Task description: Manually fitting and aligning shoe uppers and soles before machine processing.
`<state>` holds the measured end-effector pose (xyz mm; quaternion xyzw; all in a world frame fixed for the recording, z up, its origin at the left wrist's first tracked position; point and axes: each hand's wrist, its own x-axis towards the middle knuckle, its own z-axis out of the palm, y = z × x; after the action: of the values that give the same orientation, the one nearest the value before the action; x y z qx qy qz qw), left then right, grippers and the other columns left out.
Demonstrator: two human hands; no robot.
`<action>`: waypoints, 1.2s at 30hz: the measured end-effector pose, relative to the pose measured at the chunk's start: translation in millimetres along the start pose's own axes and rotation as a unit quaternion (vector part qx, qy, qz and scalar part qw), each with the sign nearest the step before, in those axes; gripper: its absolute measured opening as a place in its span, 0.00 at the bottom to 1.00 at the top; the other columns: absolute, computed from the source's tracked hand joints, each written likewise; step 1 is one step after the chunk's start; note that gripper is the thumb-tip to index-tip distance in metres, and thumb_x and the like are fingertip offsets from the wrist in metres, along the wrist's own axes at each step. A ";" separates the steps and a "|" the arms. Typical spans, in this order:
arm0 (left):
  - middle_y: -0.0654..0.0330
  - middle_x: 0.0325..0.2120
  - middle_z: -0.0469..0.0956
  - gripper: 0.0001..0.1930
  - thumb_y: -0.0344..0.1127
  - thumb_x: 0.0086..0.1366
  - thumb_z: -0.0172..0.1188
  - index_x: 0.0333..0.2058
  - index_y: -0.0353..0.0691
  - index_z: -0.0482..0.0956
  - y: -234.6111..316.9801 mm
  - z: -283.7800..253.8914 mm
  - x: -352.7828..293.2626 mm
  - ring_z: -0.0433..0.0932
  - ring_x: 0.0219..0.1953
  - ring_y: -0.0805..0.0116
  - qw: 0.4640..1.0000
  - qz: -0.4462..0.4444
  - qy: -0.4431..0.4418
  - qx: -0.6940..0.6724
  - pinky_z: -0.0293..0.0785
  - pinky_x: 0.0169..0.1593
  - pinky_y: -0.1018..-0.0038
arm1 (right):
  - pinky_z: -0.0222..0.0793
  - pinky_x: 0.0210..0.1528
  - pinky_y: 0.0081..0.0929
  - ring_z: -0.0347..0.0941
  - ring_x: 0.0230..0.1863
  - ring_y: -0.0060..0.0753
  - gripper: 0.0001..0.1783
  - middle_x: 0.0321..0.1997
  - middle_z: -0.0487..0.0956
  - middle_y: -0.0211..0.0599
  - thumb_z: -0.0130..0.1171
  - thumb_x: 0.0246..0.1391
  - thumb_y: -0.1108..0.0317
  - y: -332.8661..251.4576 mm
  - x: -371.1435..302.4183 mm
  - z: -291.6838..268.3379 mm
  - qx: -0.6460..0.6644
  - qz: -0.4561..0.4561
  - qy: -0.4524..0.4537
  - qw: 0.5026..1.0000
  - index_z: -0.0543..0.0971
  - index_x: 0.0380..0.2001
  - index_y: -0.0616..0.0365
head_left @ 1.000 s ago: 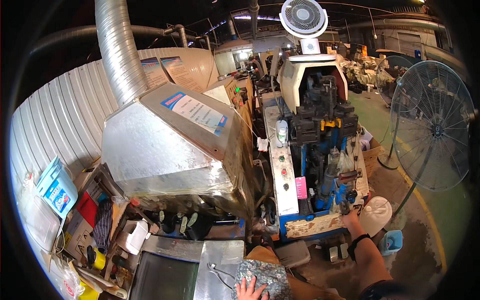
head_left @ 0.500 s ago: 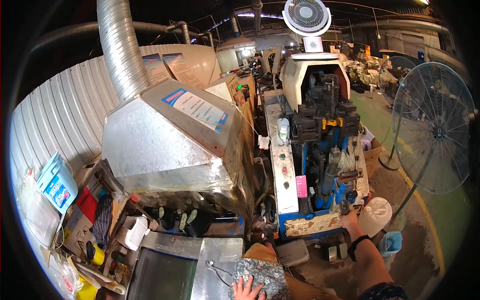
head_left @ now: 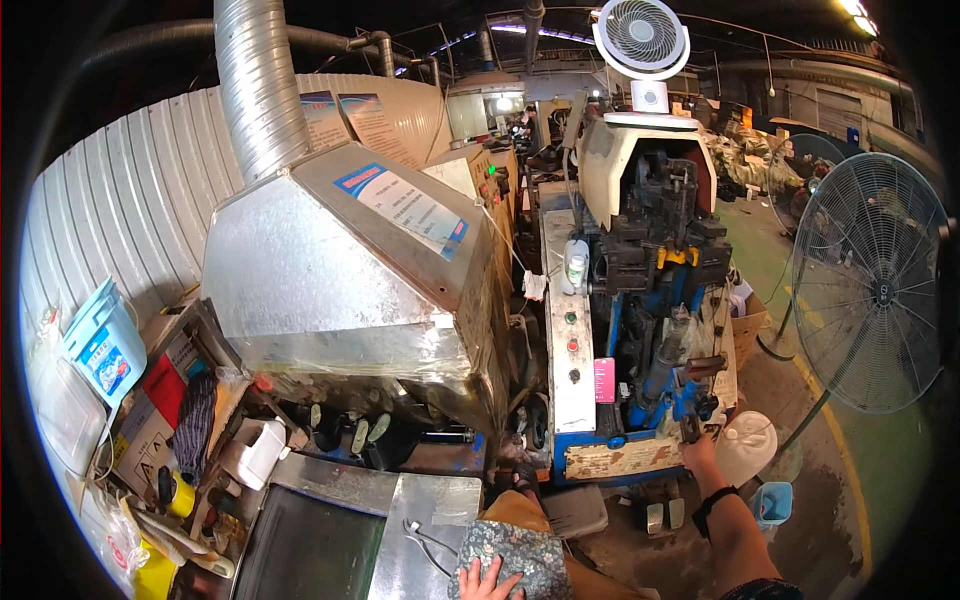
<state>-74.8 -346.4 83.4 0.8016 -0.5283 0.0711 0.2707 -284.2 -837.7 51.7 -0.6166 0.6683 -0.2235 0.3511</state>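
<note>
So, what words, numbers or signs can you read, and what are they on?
Blue-edged white sheet on the metal hood: too small to read.
Wall posters: too blurred.
Label on the light-blue bucket: too small.
Pink card: marks too small.
Cardboard box: black triangle signs, insides unclear.

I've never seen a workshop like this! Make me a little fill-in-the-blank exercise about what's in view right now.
1. The left hand rests on a dark cloth patterned with ____.
2. The right hand is at the lower front of a machine that has a ____ card on it.
3. A dark band circles the person's ____ wrist.
4. The pliers lie to the ____ of the hand on the cloth.

Missing words: flowers; pink; right; left.
</note>
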 end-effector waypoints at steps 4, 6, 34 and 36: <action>0.47 0.60 0.67 0.13 0.42 0.54 0.62 0.37 0.44 0.83 -1.4 -2.6 -1.5 0.60 0.62 0.33 1.000 0.001 0.015 0.008 0.54 0.62 0.38 | 0.76 0.31 0.37 0.81 0.30 0.46 0.22 0.33 0.81 0.53 0.63 0.49 0.66 -21.9 -17.9 -7.0 -0.004 0.020 -0.017 1.000 0.74 0.45 0.69; 0.47 0.59 0.67 0.13 0.41 0.54 0.63 0.37 0.44 0.83 -1.0 -4.5 0.2 0.60 0.62 0.33 1.000 0.004 0.013 0.004 0.55 0.61 0.38 | 0.76 0.32 0.37 0.81 0.31 0.47 0.23 0.34 0.81 0.53 0.63 0.49 0.66 -17.0 -14.0 -5.8 -0.013 0.015 -0.009 1.000 0.74 0.45 0.69; 0.53 0.55 0.74 0.13 0.42 0.57 0.62 0.41 0.48 0.82 5.3 -20.0 18.1 0.67 0.59 0.43 0.999 -0.004 0.025 0.023 0.59 0.61 0.45 | 0.74 0.36 0.45 0.80 0.36 0.52 0.22 0.32 0.82 0.53 0.65 0.48 0.61 40.7 53.5 36.5 -0.119 -0.106 0.087 0.983 0.78 0.41 0.68; 0.62 0.62 0.68 0.16 0.48 0.58 0.61 0.45 0.59 0.83 -2.9 -14.9 -9.6 0.59 0.66 0.44 0.999 -0.041 -0.005 0.004 0.49 0.65 0.41 | 0.75 0.37 0.45 0.80 0.35 0.51 0.23 0.34 0.82 0.52 0.63 0.49 0.56 31.2 60.2 51.9 -0.163 -0.099 -0.061 0.980 0.78 0.42 0.66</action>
<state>-73.8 -330.2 91.1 0.8239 -0.4961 0.0578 0.2678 -265.8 -885.5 -16.7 -0.7409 0.6091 -0.1071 0.2620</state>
